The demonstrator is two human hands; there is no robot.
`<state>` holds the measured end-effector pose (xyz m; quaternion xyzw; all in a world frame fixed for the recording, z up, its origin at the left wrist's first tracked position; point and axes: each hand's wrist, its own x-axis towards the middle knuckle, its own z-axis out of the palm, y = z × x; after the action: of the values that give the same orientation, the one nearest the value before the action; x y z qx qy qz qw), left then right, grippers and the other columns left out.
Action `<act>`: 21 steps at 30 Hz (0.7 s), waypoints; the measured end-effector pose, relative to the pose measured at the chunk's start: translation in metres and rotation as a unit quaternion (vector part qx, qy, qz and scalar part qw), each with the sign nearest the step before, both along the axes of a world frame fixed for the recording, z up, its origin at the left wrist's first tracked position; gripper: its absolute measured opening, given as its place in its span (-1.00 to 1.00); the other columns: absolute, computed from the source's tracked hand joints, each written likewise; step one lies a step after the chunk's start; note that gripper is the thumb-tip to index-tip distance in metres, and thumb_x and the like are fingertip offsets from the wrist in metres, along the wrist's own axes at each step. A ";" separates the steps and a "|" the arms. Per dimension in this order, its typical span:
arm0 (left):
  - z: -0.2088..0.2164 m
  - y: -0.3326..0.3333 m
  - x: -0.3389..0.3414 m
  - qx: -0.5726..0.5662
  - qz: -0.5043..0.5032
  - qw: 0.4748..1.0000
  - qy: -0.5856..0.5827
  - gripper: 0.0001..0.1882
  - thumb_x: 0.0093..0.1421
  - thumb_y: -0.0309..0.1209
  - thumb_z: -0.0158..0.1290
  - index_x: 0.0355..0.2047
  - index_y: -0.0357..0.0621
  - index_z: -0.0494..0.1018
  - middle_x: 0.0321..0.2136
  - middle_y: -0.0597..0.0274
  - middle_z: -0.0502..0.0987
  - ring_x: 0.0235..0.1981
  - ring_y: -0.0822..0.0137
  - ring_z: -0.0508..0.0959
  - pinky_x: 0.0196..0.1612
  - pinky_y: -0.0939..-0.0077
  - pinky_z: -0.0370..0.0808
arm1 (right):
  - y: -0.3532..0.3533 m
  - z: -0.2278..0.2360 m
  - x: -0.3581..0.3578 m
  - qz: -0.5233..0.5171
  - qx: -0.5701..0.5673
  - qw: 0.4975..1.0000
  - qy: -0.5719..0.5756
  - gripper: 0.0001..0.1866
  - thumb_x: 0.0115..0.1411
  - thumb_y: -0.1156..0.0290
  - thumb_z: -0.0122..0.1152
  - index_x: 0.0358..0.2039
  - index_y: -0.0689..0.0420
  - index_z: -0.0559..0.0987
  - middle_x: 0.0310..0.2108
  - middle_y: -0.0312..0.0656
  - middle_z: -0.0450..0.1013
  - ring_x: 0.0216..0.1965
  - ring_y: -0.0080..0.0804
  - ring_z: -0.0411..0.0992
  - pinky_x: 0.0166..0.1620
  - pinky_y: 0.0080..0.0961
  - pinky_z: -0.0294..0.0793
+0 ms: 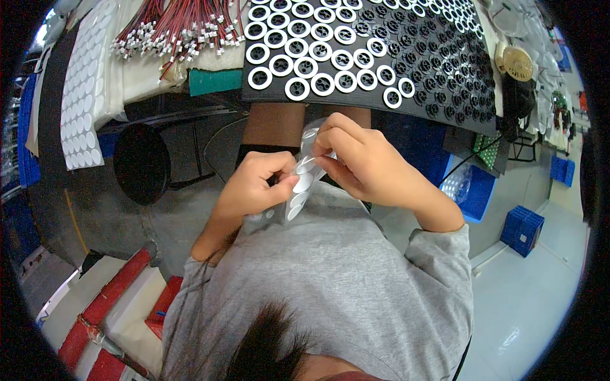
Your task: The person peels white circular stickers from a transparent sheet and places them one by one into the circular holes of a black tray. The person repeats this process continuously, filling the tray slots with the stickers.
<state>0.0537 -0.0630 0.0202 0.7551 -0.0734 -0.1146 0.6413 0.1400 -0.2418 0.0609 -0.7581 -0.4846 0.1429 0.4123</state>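
White, thin and apparently flexible, the sticker strip [296, 202] hangs between the two hands, over the lap and in front of the grey shirt [318, 267]. The fingers of the left hand [254, 184] pinch its near side, thumb against the curled forefinger. The fingers of the right hand [368, 162] are closed at its upper part; whether they grip a single round sticker or only the backing, I cannot tell.

It should handle as something very light and limp, its smooth backing a little slippery, easily creased if squeezed hard. The edges look the best place to hold, since any exposed adhesive would probably cling to the skin.

Beyond the hands, the counter [272, 96] has a black surface crowded with white-ringed pieces [342, 60] and, to the right, plain black pieces [445, 70]. At the left, red and black wires [184, 28] with white connectors lie bunched, and a sheet of round stickers [86, 95] droops at the front edge. Lower down are a dark round stool [142, 164], a blue bin [478, 200] and, farther right, a blue crate [522, 230] on the pale floor [515, 305].
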 end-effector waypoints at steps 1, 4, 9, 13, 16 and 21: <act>0.003 0.003 -0.001 -0.022 -0.014 0.999 0.024 -0.81 -0.01 -0.49 -0.02 -0.69 -0.26 0.27 -0.79 0.29 0.32 -0.76 0.60 0.29 -0.69 0.66 0.19 | 0.000 0.003 0.001 0.005 0.000 1.000 0.007 -0.80 -0.08 0.60 0.14 -0.44 0.23 0.31 -0.47 -0.14 0.27 -0.59 -0.29 0.33 -0.56 -0.51 0.33; 0.005 0.009 -0.002 -0.084 -0.018 0.994 0.068 -0.86 0.02 -0.51 -0.06 -0.64 -0.30 0.34 -0.79 0.29 0.37 -0.80 0.60 0.32 -0.72 0.69 0.20 | 0.000 0.000 0.009 0.011 0.029 0.999 -0.011 -0.83 -0.06 0.60 0.13 -0.46 0.23 0.33 -0.49 -0.16 0.28 -0.59 -0.37 0.32 -0.54 -0.56 0.31; -0.002 0.015 -0.011 -0.238 0.052 0.963 0.118 -0.86 0.05 -0.55 -0.11 -0.59 -0.35 0.39 -0.71 0.21 0.45 -0.80 0.56 0.35 -0.74 0.74 0.25 | -0.007 0.012 0.039 -0.120 0.058 0.991 -0.021 -0.93 0.03 0.54 0.07 -0.47 0.25 0.39 -0.54 -0.25 0.29 -0.49 -0.55 0.27 -0.42 -0.63 0.26; -0.015 0.022 -0.017 -0.266 0.053 0.956 0.114 -0.86 0.04 -0.56 -0.12 -0.59 -0.35 0.39 -0.67 0.17 0.46 -0.78 0.55 0.36 -0.74 0.74 0.26 | -0.024 -0.002 0.100 -0.246 0.001 0.961 -0.127 -0.85 -0.01 0.44 0.13 -0.45 0.27 0.48 -0.49 -0.09 0.40 -0.44 -0.26 0.39 -0.33 -0.50 0.36; -0.012 0.020 -0.014 -0.230 0.051 0.965 0.114 -0.87 0.04 -0.57 -0.12 -0.59 -0.35 0.39 -0.69 0.19 0.45 -0.78 0.56 0.36 -0.73 0.74 0.26 | -0.024 -0.011 0.126 -0.262 -0.030 0.952 -0.154 -0.80 -0.01 0.37 0.12 -0.48 0.27 0.51 -0.49 -0.03 0.41 -0.40 -0.22 0.39 -0.30 -0.45 0.36; -0.012 0.018 -0.012 -0.217 0.036 0.969 0.117 -0.86 0.03 -0.57 -0.13 -0.60 -0.34 0.39 -0.71 0.21 0.44 -0.78 0.58 0.35 -0.71 0.75 0.25 | -0.015 -0.021 0.143 -0.282 -0.072 0.945 -0.147 -0.76 -0.05 0.33 0.10 -0.50 0.27 0.53 -0.52 0.01 0.44 -0.44 -0.15 0.43 -0.30 -0.38 0.38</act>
<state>0.0421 -0.0448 0.0078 0.5818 0.0058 -0.1602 0.7973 0.2834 -0.2572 0.0400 -0.9039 -0.2949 -0.0582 0.3044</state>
